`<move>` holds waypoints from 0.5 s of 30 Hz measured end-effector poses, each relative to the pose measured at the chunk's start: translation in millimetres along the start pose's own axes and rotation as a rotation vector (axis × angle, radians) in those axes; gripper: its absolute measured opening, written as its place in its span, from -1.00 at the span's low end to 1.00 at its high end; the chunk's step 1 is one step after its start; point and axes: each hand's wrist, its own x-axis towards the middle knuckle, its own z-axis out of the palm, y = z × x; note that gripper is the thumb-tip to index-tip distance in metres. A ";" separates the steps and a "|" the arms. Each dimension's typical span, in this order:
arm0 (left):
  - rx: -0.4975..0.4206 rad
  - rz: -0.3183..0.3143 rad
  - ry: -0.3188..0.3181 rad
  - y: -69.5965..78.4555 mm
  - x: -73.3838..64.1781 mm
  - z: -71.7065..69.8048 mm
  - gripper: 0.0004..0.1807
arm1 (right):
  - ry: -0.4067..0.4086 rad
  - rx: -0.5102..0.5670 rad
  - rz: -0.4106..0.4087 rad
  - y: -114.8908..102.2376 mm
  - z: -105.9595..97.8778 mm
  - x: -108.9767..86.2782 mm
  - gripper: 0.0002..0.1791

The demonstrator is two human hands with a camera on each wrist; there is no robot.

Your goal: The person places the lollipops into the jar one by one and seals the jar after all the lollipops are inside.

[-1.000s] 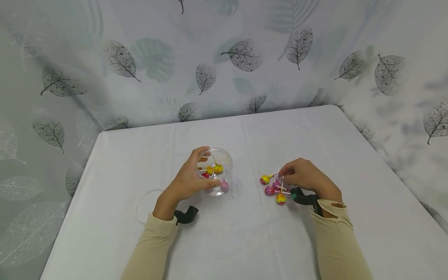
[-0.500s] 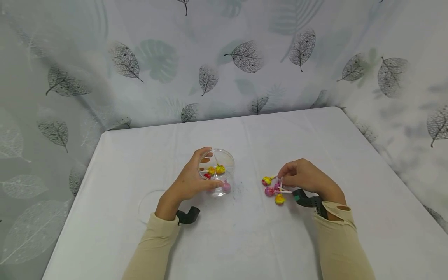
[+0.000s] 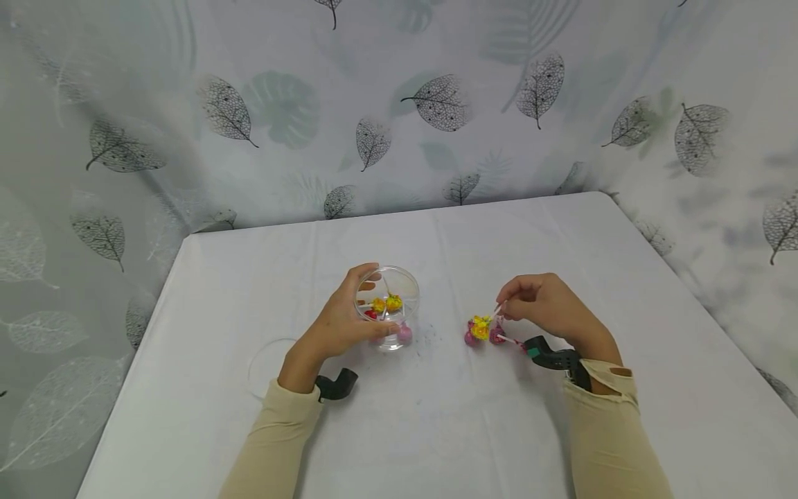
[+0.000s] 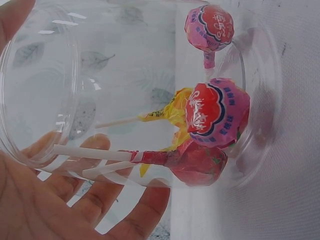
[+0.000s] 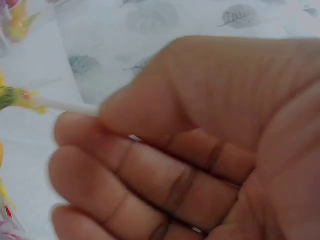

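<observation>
Leaf-printed backdrop [image 3: 411, 166], white tablecloth [image 3: 430, 423] with faint creases

We see the right hand [image 5: 205, 115] filling most of the right wrist view, palm side showing, with the thumb [image 5: 142, 102] pressed against the forefinger [image 5: 77, 131]. Between them we find a white stick [image 5: 67, 105], pinched near their tips and pointing left. It leads to a lollipop [image 5: 17, 97] in yellow and green wrapping, cut off by the left edge. The other fingers [image 5: 87, 185] curl below. At lower left we make out yellow, red and pink wrappers [image 5: 7, 233], cropped and blurred. In the top left corner we notice another yellow wrapper [image 5: 19, 24]. Behind, we see the white surface [image 5: 37, 155] and a leaf-patterned cloth [image 5: 150, 20].
</observation>
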 end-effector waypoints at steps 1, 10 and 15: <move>-0.002 -0.005 -0.001 -0.2 0.2 0.1 0.13 | 0.012 0.007 -0.009 -0.4 -0.2 -0.1 -0.90; -0.008 -0.054 -0.016 27.1 -7.9 -2.9 0.07 | 0.110 0.072 -0.103 -2.5 -2.6 -0.3 -0.89; -0.006 -0.054 -0.020 45.0 -13.8 -6.2 0.04 | 0.164 0.087 -0.133 -5.2 -2.2 0.8 -0.88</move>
